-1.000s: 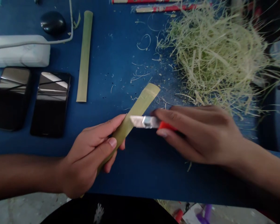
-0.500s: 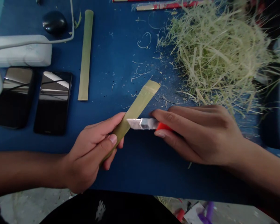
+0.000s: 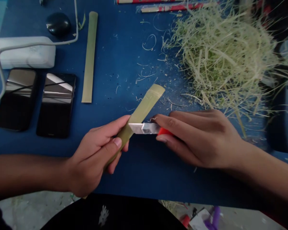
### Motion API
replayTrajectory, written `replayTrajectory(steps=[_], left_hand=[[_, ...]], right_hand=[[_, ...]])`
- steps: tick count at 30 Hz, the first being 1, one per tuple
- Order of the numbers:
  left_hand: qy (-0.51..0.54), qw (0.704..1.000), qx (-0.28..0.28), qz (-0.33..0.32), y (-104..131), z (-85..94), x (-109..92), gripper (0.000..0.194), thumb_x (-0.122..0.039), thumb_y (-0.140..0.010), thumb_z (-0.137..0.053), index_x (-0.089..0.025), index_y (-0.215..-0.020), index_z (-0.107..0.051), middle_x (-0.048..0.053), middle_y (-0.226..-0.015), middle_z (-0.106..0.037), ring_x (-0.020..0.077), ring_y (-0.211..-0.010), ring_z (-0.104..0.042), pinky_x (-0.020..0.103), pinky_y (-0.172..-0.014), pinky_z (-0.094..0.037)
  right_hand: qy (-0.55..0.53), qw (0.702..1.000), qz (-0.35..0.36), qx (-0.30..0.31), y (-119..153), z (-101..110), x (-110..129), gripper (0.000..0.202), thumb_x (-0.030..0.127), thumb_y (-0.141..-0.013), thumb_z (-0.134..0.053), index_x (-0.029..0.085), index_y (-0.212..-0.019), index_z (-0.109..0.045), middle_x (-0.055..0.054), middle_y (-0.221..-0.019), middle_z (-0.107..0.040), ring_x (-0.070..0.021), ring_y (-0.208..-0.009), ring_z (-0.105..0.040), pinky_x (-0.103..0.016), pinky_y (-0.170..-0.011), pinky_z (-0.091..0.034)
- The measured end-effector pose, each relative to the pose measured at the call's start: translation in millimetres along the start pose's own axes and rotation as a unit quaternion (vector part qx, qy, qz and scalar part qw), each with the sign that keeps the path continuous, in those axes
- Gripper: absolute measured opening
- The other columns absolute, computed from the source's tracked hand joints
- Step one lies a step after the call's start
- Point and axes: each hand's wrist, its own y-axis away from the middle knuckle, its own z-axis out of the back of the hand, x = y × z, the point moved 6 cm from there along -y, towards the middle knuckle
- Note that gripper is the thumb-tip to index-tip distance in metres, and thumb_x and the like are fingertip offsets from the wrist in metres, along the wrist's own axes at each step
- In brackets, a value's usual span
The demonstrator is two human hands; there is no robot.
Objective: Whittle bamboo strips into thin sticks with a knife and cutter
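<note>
A flat green strip [image 3: 146, 103], tilted up to the right, is gripped in my left hand [image 3: 96, 156], its thumb lying along the strip. My right hand [image 3: 199, 139] is closed round the red handle of a utility knife [image 3: 150, 128]. The knife's blade lies across the strip, just beyond my left fingertips. Part of the handle is hidden inside my right hand. A second green strip [image 3: 89, 57] lies on the blue table [image 3: 124, 60] to the left. The large heap of thin pale shavings [image 3: 225, 57] is at the upper right.
Two dark phones [image 3: 56, 107] lie at the left, below a white box-shaped object [image 3: 26, 52] with a grey cable [image 3: 1, 70] over it. A black mouse [image 3: 58, 24] is above. Red-and-white packets [image 3: 168, 7] lie along the far side. Loose curls dot the table.
The knife blade and my right hand have shifted slightly left along the strip. A thin curl now shows by my right index finger. The view has moved a little.
</note>
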Motion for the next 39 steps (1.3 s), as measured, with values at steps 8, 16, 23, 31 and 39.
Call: replayTrajectory(steps=[8,16,23,31,39], left_hand=[[0.011,0.999,0.012,0.037,-0.6,-0.6,-2.4,0.056,-0.030,-0.105,-0.058,-0.019,-0.159,-0.061,0.002,-0.088,-0.067,0.0052,-0.048,-0.051,0.022,-0.046,-0.043],[0.064,0.997,0.022,0.042,-2.1,-0.3,1.5,0.057,-0.032,-0.104,-0.062,-0.019,-0.159,-0.060,0.002,-0.087,-0.067,0.0051,-0.046,-0.051,0.020,-0.041,-0.039],[0.062,0.996,0.023,0.052,-3.0,0.4,-0.6,0.056,-0.032,-0.105,-0.061,-0.019,-0.159,-0.059,0.002,-0.086,-0.068,0.0055,-0.045,-0.052,0.019,-0.041,-0.038],[0.035,0.996,0.047,0.062,-3.0,1.0,-1.7,0.057,-0.035,-0.106,-0.061,-0.019,-0.160,-0.058,0.001,-0.087,-0.067,0.0053,-0.044,-0.051,0.021,-0.042,-0.040],[0.062,0.995,0.041,0.065,-4.6,-0.5,-1.6,0.056,-0.031,-0.104,-0.061,-0.018,-0.158,-0.058,0.000,-0.084,-0.065,0.0050,-0.043,-0.051,0.019,-0.040,-0.039]], right_hand=[[0.040,0.998,-0.048,-0.018,-0.3,9.4,-17.4,0.026,0.035,-0.111,-0.051,0.021,-0.120,-0.072,-0.003,-0.079,-0.073,-0.0142,-0.056,-0.058,-0.029,-0.050,-0.037],[-0.026,1.000,-0.012,0.003,0.9,-4.2,5.6,0.024,0.033,-0.112,-0.053,0.018,-0.126,-0.065,0.000,-0.077,-0.066,-0.0129,-0.058,-0.055,-0.028,-0.054,-0.038],[-0.024,1.000,-0.009,0.013,1.2,-5.6,12.8,0.026,0.034,-0.111,-0.054,0.018,-0.128,-0.067,0.000,-0.074,-0.064,-0.0130,-0.056,-0.054,-0.029,-0.054,-0.036],[0.037,0.997,-0.065,-0.001,0.0,7.2,-2.1,0.022,0.032,-0.111,-0.055,0.021,-0.125,-0.069,-0.004,-0.081,-0.074,-0.0151,-0.057,-0.059,-0.033,-0.052,-0.035],[-0.036,0.999,-0.009,0.017,-1.6,-5.3,15.9,0.026,0.033,-0.113,-0.050,0.017,-0.127,-0.066,0.000,-0.073,-0.064,-0.0139,-0.056,-0.054,-0.030,-0.055,-0.038]])
